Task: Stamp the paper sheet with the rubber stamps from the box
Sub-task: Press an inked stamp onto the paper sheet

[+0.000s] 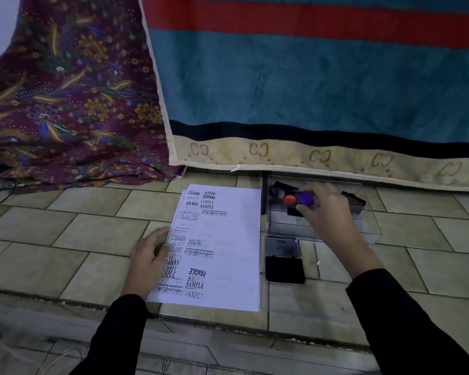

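A purple-knobbed stamp (306, 198) is seen right of centre in the frame, inside a clear box (371, 226), and is pinched by the curled fingertips of the right hand (328, 209); the knob shows at the left of the fingers, while the stamp's lower part is hidden or blurred. An orange-knobbed stamp (289, 199) is seen just beside it on the left, and whether the two touch cannot be told. A dark stamp (354, 203) is seen in the box at the right of the hand. The paper (228, 239) is laid in the middle of the frame, just left of the box, and is already marked with many black prints such as "SAMPLE", "FRAGILE" and "AIR MAIL". Its left edge is pressed down by the left hand (149, 261), whose fingers are held straight and close together, flat on the sheet. An open ink pad (284, 269) is placed below the box and just right of the paper, with its lid (282, 246) turned up towards the box. Everything is laid on a tiled floor (92, 226). A teal towel (309, 90) with a red stripe is hung across the upper right, and a floral cloth (65, 104) is draped at the upper left. Both arms are covered by black sleeves (406, 320).
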`<state>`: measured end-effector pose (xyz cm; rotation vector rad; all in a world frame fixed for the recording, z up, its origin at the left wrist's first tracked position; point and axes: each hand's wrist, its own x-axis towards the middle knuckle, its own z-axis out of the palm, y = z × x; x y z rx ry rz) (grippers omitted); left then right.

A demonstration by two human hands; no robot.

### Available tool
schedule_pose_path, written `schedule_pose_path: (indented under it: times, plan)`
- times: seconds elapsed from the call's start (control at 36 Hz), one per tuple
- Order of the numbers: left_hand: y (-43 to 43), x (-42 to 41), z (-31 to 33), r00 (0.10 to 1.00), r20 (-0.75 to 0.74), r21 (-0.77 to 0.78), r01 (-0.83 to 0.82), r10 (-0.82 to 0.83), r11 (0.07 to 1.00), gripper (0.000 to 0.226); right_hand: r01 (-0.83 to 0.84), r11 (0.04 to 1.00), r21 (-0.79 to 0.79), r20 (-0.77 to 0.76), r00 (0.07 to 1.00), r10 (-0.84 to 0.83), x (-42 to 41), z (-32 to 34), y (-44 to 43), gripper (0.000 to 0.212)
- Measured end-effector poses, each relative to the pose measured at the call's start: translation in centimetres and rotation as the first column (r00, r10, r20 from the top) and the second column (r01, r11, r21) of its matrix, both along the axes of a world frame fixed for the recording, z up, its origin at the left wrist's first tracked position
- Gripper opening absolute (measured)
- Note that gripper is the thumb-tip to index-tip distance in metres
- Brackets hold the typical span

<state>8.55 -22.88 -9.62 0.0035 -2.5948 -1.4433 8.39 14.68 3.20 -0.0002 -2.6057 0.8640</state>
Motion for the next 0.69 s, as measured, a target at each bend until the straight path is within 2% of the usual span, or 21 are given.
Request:
schedule_pose_path:
  times: [0.08,0.19,0.39,0.47,0.69]
  plan:
    - [-0.3,-0.2,-0.4,1.0,0.016,0.003,0.007,-0.007,1.0,0.034,-0.071,0.991,-0.111,-0.018,0.997,0.07,2.7,0.3,-0.7,0.029]
    - [-0.4,-0.4,-0.7,1.0,-0.005,-0.045,0.004,-0.005,0.999,0.037,-0.134,0.979,-0.153,0.064,0.987,0.145,5.8,-1.0,-1.6,0.029]
    - [-0.6,-0.7,-1.4,1.0,-0.015,-0.103,0.017,-0.019,0.995,0.042,-0.208,0.97,-0.127,0.09,0.971,0.22,8.5,-3.3,-2.1,0.028]
    - [-0.4,-0.7,-1.4,1.0,-0.021,-0.122,0.019,-0.022,0.992,0.036,-0.228,0.966,-0.12,0.093,0.966,0.24,8.8,-3.6,-2.3,0.029]
    - [-0.6,-0.8,-1.8,0.999,-0.036,-0.157,0.023,-0.029,0.987,0.039,-0.226,0.972,-0.061,0.097,0.968,0.231,9.3,-4.3,-2.9,0.034]
